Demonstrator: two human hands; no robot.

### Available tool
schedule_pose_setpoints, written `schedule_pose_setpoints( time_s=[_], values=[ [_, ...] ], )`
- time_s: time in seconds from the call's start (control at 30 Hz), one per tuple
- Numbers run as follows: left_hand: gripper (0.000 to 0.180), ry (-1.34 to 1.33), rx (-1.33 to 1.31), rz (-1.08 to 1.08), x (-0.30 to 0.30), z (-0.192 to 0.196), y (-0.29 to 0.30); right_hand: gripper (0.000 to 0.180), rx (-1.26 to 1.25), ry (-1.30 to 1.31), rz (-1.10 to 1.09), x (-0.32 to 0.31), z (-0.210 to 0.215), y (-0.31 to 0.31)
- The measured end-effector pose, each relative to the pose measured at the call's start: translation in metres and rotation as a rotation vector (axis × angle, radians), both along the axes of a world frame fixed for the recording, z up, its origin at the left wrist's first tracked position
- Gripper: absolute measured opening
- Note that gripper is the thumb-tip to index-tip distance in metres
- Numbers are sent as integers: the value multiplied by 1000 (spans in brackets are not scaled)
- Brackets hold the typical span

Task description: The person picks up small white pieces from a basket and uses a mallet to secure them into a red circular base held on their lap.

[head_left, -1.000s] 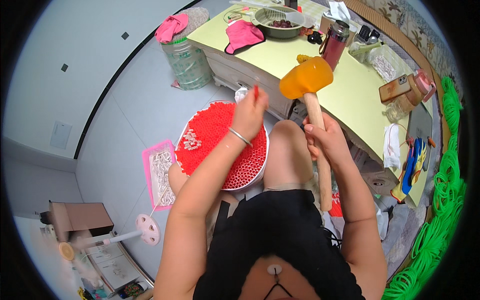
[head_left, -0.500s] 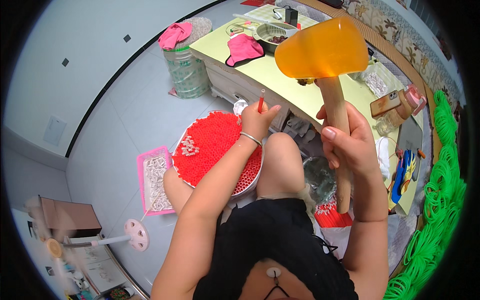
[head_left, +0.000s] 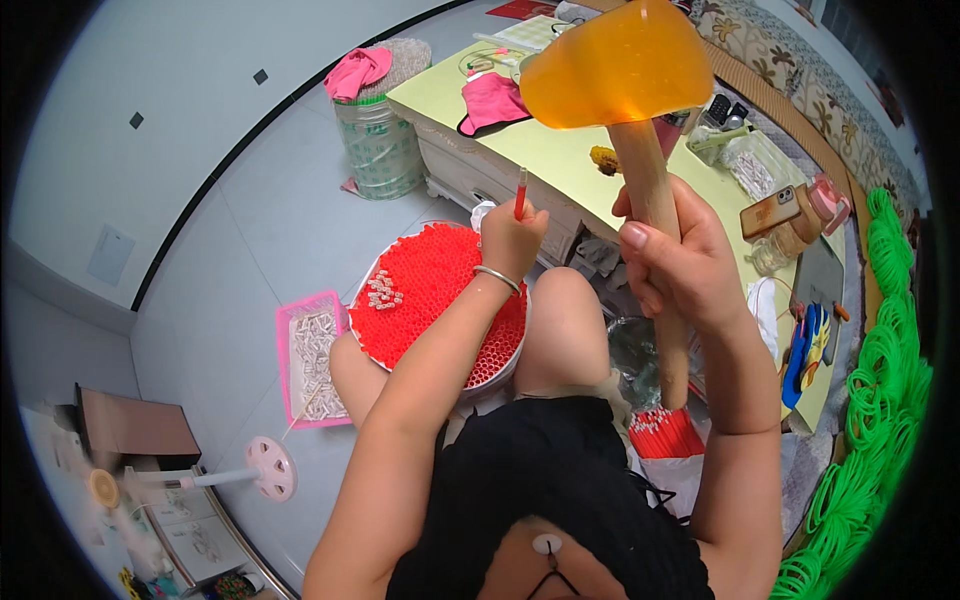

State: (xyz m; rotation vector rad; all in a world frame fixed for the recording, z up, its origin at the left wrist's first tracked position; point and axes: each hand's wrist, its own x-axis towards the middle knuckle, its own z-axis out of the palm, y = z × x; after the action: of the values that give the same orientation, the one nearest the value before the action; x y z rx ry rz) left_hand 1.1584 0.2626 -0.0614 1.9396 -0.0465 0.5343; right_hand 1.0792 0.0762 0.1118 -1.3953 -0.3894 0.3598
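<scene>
My left hand (head_left: pixel 512 245) is a fist round a red tube (head_left: pixel 520 200), held upright with its pale clear tip above the fingers. Raised at the right, my right hand (head_left: pixel 682 255) grips a mallet by its wooden handle (head_left: pixel 645 180). The amber, translucent mallet head (head_left: pixel 620 68) is up and apart from the tube. Below my left wrist, a round white-rimmed container between my knees is packed with red tubes (head_left: pixel 425 290) standing on end. A small cluster of white plugs (head_left: pixel 384 290) shows among their tops. The tube's lower end is hidden by my hand.
A pink basket (head_left: pixel 283 365) of small white pieces stands left of my knee. Red tubes with white tips (head_left: pixel 665 437) lie in a bag by my right thigh. The pale green table (head_left: pixel 560 150) carries a pink cloth (head_left: pixel 493 103), phone (head_left: pixel 770 212) and bottle. Green coils (head_left: pixel 885 360) line the right.
The mallet has moved up and to the left, with my right hand. My left thumb has folded down onto the fist, which still holds the red tube.
</scene>
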Motion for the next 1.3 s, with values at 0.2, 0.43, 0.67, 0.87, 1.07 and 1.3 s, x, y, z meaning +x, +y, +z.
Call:
schedule_pose_setpoints(
  time_s=[0.2, 0.43, 0.67, 0.87, 1.07, 1.3],
  values=[
    [30, -15, -8, 39, -7, -13, -7, 23, -326, 140, 22, 19, -26, -6],
    [25, -15, 20, 11, 4, -19, -6, 22, -274, -11, -3, 2, -20, -4],
    [28, -8, 46, 37, -3, -17, -9, 26, -220, 47, -39, 4, -24, -7],
    [42, 41, -17, 38, -2, -5, -5, 24, -15, -8, -64, -6, -6, -7],
    [38, -52, 48, -46, 2, -4, 7, 22, -16, 147, -22, -2, -48, -1],
    [56, -448, 594, -221, 4, 37, 63, 20, 94, 235, -159, -2, -93, -7]
  ],
)
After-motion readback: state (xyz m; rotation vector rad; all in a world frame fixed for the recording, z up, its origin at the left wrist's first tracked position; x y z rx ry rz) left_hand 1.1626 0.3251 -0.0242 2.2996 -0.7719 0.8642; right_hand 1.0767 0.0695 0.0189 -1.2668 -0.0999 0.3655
